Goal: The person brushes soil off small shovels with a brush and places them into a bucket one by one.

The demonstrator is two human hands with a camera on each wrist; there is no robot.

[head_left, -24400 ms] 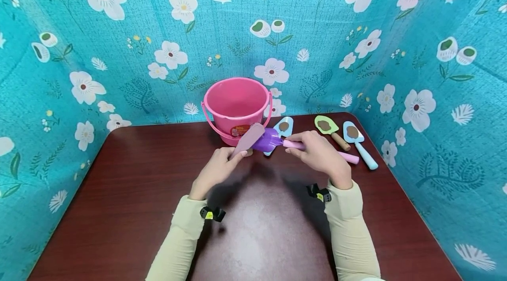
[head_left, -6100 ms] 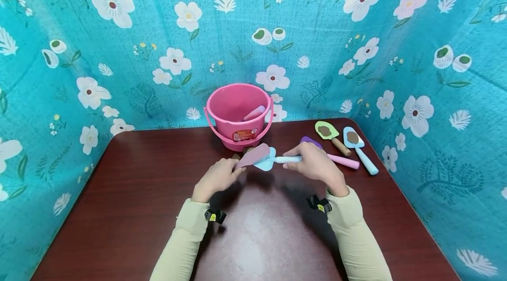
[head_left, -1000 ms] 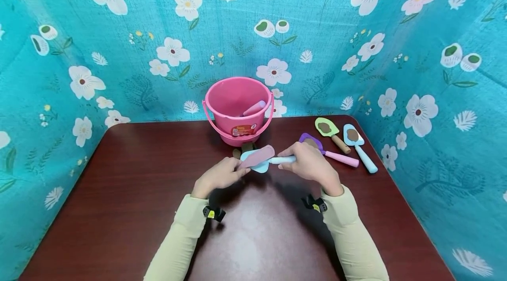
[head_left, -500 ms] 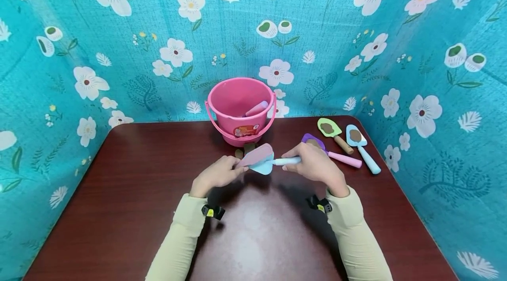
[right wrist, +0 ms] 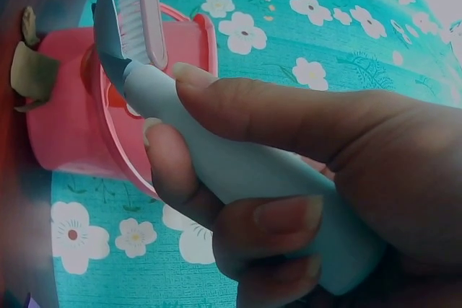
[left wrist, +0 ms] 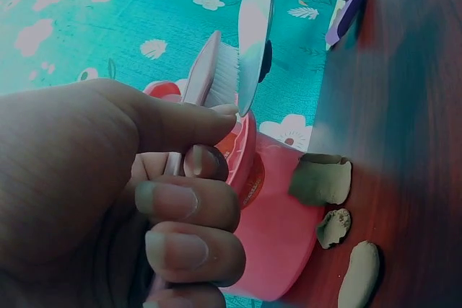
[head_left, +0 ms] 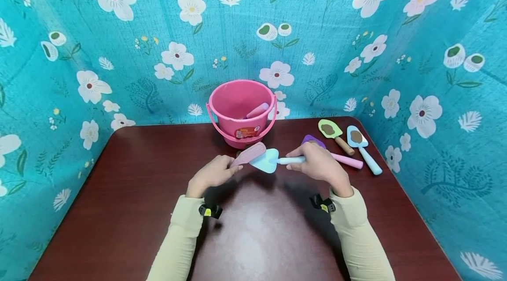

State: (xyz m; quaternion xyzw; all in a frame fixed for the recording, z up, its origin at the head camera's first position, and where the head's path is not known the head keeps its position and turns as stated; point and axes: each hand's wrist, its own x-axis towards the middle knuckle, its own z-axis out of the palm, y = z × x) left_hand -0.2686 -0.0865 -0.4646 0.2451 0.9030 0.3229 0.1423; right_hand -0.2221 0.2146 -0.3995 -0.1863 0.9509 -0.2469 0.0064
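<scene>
My left hand grips a pink brush with white bristles. My right hand holds a small light blue toy trowel by its handle, blade toward the brush. In the left wrist view, the bristles are right at the blade's face, and a dark lump shows on its far side. Just behind both tools stands a pink bucket, with a pink handle leaning inside. By its base in the left wrist view lie several brown pieces of clay-like material.
At the table's back right lie a green trowel with a wooden handle, another light blue trowel and a purple trowel with a pink handle, partly behind my right hand. Brown patches mark their blades. Flowered turquoise cloth surrounds the table.
Earliest, my right hand held a purple trowel; now it holds the light blue one, and a pink handle shows in the bucket. Over the last second, the brush slid left across the blade.
</scene>
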